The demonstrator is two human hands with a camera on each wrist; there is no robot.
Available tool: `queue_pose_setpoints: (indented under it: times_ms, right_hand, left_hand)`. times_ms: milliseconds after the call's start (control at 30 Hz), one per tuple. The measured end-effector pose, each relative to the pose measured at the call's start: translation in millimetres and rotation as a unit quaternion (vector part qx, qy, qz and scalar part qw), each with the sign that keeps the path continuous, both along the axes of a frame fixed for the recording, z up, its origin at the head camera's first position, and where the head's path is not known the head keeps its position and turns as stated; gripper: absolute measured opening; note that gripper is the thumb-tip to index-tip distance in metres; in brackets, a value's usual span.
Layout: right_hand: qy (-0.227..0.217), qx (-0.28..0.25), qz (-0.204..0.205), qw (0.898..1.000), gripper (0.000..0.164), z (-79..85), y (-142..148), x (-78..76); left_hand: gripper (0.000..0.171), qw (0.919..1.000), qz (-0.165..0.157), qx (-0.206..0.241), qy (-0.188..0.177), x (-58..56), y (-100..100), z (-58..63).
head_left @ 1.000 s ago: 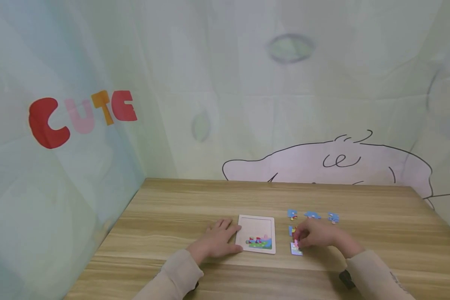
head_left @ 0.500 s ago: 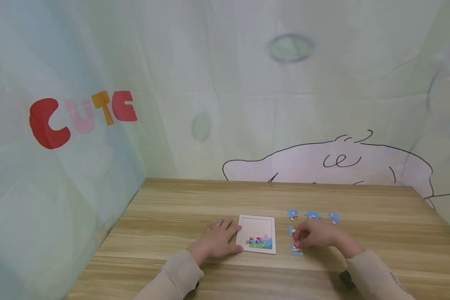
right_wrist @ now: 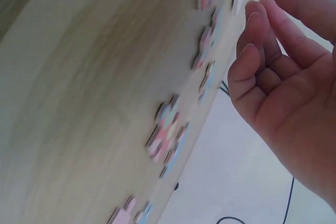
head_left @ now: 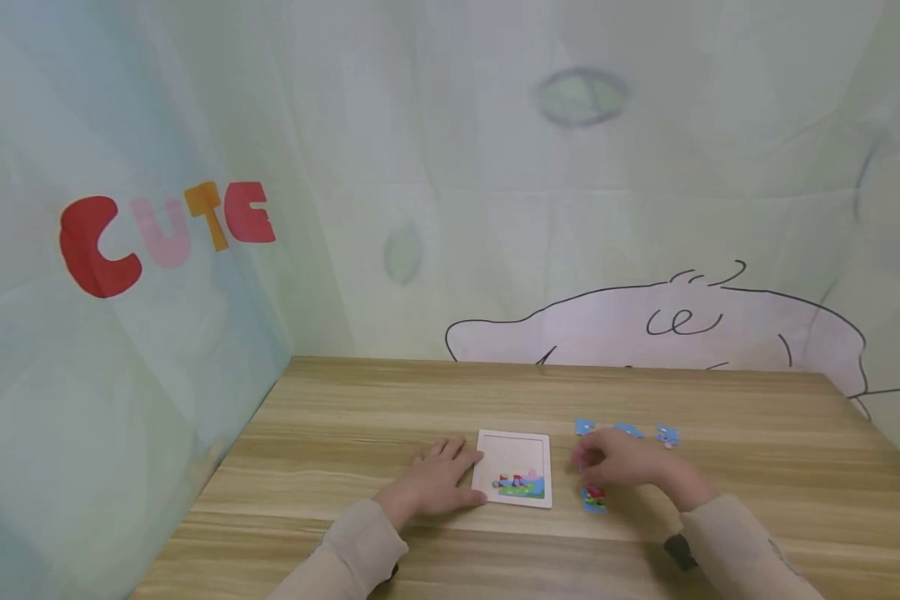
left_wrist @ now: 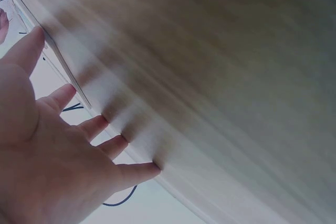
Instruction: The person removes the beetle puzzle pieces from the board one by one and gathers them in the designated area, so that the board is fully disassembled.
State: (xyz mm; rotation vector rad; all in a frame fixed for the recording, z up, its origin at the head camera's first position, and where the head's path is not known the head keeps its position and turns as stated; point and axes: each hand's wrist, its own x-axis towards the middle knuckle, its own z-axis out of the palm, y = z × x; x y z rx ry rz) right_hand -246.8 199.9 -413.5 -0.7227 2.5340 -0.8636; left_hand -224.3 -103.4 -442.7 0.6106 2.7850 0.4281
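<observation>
My left hand (head_left: 438,479) lies with fingers spread on the table, its thumb and index finger touching the left edge of a white puzzle board (head_left: 512,446). The thumb (left_wrist: 32,45) meets that edge in the left wrist view. Joined colourful pieces (head_left: 521,485) fill the board's lower part. To the right of the board, my right hand (head_left: 621,457) hovers over loose jigsaw pieces, fingers loosely curled and thumb apart, nothing visible between them. A red and blue piece (head_left: 594,500) lies just below it. The hand covers whatever lies directly beneath.
Blue jigsaw pieces (head_left: 585,427) lie in a row behind the right hand, one (head_left: 667,435) farther right. Several pieces, including a pink and green one (right_wrist: 167,127), show in the right wrist view. A printed curtain (head_left: 570,250) stands behind the wooden table (head_left: 367,400).
My right hand has left the lowest loose piece and moved slightly away and leftward. That piece first looked pale, then showed red and blue. My left hand and the board stay put.
</observation>
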Motion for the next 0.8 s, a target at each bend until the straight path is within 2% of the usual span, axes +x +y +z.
queue_pose_setpoints:
  times_ms: [233,533,800]
  right_hand:
    - [-0.008,-0.014,-0.001,1.000,0.017,2.7,-13.8,-1.7]
    - [0.019,-0.029,0.044,0.998,0.016,1.8,-31.5,-6.4]
    - [0.005,-0.010,0.035,0.999,0.015,2.3,-56.9,-8.7]
  left_hand:
    - [0.067,1.0000,0.001,0.003,-0.004,0.7,0.2,1.4]
    - [0.067,1.0000,-0.003,0.004,-0.001,2.2,0.2,3.1]
    - [0.067,1.0000,-0.001,0.004,0.001,0.4,0.3,2.6]
